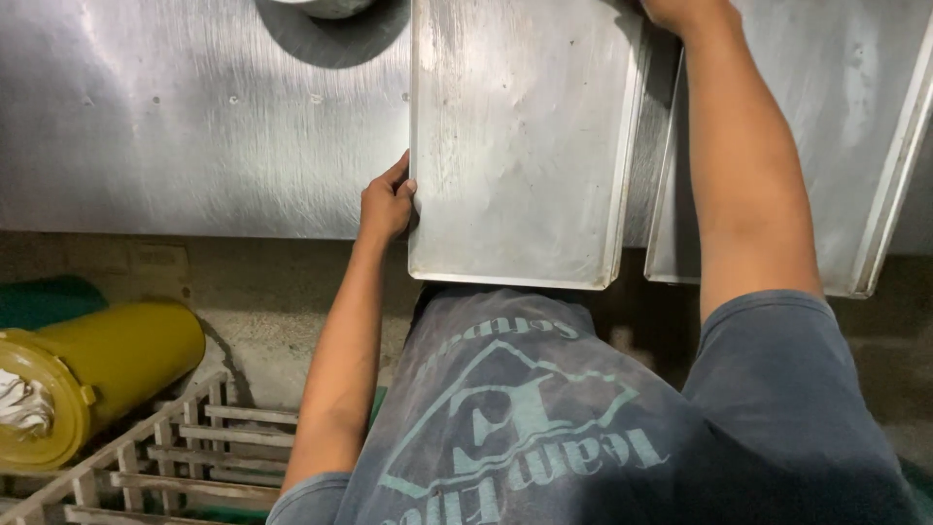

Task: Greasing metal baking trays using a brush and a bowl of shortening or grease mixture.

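head view: we note left hand (pixel 387 206), grip clenched on left edge of metal tray (pixel 520 136), tray flat on steel counter (pixel 185 117), near end overhanging edge. right hand (pixel 680 12) at tray's far right corner, mostly out of frame; grip cannot be told. second tray (pixel 865 117) just beside. yellow bin (pixel 87 374) on floor, lower left.

Near tray (pixel 520 146) on steel table (pixel 194 117), left hand (pixel 387 206) at its left edge, right hand (pixel 680 12) at far right corner. Second tray (pixel 855 117) just right, partly beneath. Bin (pixel 87 379) and crate (pixel 185 457) below, left.
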